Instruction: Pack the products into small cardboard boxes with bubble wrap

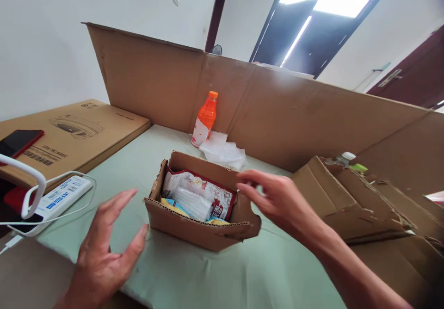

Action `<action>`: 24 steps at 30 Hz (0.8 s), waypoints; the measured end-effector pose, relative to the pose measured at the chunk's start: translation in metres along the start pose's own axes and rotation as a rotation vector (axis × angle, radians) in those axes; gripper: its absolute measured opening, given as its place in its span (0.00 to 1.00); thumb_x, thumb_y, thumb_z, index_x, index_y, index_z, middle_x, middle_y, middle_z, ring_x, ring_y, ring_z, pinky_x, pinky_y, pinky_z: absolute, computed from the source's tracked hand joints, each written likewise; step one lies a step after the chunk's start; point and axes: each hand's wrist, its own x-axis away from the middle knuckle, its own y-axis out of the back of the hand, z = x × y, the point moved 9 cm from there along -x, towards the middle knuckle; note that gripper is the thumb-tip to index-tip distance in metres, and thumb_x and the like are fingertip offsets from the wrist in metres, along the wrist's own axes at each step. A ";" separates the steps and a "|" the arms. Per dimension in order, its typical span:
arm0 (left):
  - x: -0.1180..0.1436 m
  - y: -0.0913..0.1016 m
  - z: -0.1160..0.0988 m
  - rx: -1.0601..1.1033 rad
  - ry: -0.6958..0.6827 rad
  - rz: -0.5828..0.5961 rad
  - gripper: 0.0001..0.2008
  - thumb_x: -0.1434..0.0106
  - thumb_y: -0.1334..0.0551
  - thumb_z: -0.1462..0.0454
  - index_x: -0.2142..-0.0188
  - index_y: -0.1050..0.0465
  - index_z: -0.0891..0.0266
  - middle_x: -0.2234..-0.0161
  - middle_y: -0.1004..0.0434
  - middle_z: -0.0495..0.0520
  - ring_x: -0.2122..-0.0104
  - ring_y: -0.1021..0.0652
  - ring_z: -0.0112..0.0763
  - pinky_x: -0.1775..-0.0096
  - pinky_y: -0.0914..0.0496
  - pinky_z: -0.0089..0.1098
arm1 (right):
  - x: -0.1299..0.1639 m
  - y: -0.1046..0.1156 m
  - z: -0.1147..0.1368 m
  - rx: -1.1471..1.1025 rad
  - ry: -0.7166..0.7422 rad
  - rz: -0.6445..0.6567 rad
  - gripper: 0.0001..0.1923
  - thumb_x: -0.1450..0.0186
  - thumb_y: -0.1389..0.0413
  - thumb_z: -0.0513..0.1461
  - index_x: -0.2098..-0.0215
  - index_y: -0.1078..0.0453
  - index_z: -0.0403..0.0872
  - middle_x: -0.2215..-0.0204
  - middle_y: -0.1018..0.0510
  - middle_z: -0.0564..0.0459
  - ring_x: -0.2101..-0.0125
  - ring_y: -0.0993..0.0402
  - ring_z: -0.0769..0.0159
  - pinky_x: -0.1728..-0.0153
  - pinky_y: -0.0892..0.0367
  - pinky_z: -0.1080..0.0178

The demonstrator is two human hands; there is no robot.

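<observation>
A small open cardboard box [194, 232] stands on the pale green table cover. Inside it lie a dark red and white printed packet [222, 195], a clear bubble-wrap bundle [192, 200] and a yellow and blue packet [180, 208], partly covered by the bundle. My left hand [107, 244] is just left of the box, thumb and fingers spread, holding nothing. At the box's far right corner is my right hand [274, 193], fingers curved with a gap between thumb and forefinger. Nothing shows in its grasp; whether the fingertips touch the rim I cannot tell.
Behind the box are an orange drink bottle [205, 120] and loose bubble wrap [225, 152]. A tall cardboard panel [277, 114] borders the back. Left are a flat carton [86, 128], a phone [19, 142] and a power strip [64, 200]; right, an open carton [326, 188].
</observation>
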 end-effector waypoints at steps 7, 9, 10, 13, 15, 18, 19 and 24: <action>0.051 -0.051 0.095 0.261 0.494 0.238 0.38 0.37 0.35 0.51 0.32 0.47 0.51 0.34 0.36 0.61 0.42 0.25 0.48 0.46 0.25 0.44 | 0.129 -0.078 -0.057 -0.371 -0.297 -0.019 0.23 0.37 0.41 0.49 0.47 0.28 0.50 0.61 0.17 0.49 0.71 0.23 0.62 0.74 0.28 0.63; 0.046 -0.068 0.095 0.318 0.561 0.258 0.37 0.40 0.34 0.50 0.35 0.43 0.53 0.36 0.33 0.61 0.43 0.25 0.47 0.47 0.25 0.42 | 0.123 -0.116 -0.040 -0.450 -0.295 0.045 0.24 0.36 0.42 0.49 0.45 0.30 0.51 0.57 0.18 0.48 0.68 0.23 0.62 0.71 0.28 0.62; 0.040 -0.076 0.091 0.337 0.578 0.261 0.35 0.40 0.34 0.50 0.36 0.40 0.55 0.39 0.30 0.61 0.44 0.24 0.47 0.48 0.25 0.42 | 0.112 -0.127 -0.034 -0.482 -0.292 0.050 0.22 0.35 0.44 0.48 0.45 0.30 0.50 0.57 0.19 0.48 0.68 0.24 0.62 0.68 0.27 0.61; 0.024 -0.092 0.072 0.322 0.578 0.202 0.32 0.40 0.37 0.49 0.41 0.36 0.60 0.47 0.24 0.62 0.50 0.22 0.47 0.51 0.24 0.44 | 0.072 -0.136 -0.038 -0.554 -0.293 -0.008 0.18 0.33 0.49 0.45 0.48 0.30 0.48 0.57 0.19 0.47 0.69 0.25 0.63 0.64 0.28 0.59; 0.026 -0.097 0.060 0.269 0.543 0.165 0.32 0.40 0.38 0.49 0.41 0.37 0.62 0.48 0.25 0.64 0.51 0.22 0.47 0.51 0.25 0.48 | 0.058 -0.134 -0.056 -0.581 -0.305 -0.045 0.16 0.34 0.50 0.44 0.52 0.30 0.47 0.58 0.19 0.47 0.69 0.25 0.63 0.64 0.28 0.58; 0.048 -0.104 0.051 0.215 0.448 0.230 0.34 0.39 0.38 0.52 0.37 0.41 0.60 0.42 0.29 0.65 0.46 0.24 0.49 0.46 0.28 0.52 | 0.068 -0.132 -0.093 -0.619 -0.369 -0.110 0.19 0.34 0.50 0.46 0.49 0.31 0.48 0.54 0.20 0.45 0.61 0.23 0.59 0.62 0.28 0.58; 0.056 -0.105 0.053 0.208 0.426 0.254 0.35 0.39 0.37 0.53 0.35 0.43 0.58 0.40 0.31 0.65 0.44 0.26 0.50 0.44 0.30 0.53 | 0.077 -0.134 -0.105 -0.633 -0.404 -0.129 0.22 0.34 0.49 0.47 0.45 0.33 0.48 0.50 0.22 0.44 0.56 0.23 0.57 0.61 0.28 0.58; 0.048 -0.113 0.069 0.323 0.376 0.365 0.52 0.45 0.31 0.49 0.29 0.58 0.52 0.29 0.51 0.63 0.32 0.41 0.55 0.37 0.38 0.56 | 0.108 -0.161 -0.134 -0.692 -0.534 -0.104 0.35 0.39 0.44 0.50 0.36 0.41 0.48 0.41 0.28 0.40 0.48 0.25 0.54 0.57 0.27 0.55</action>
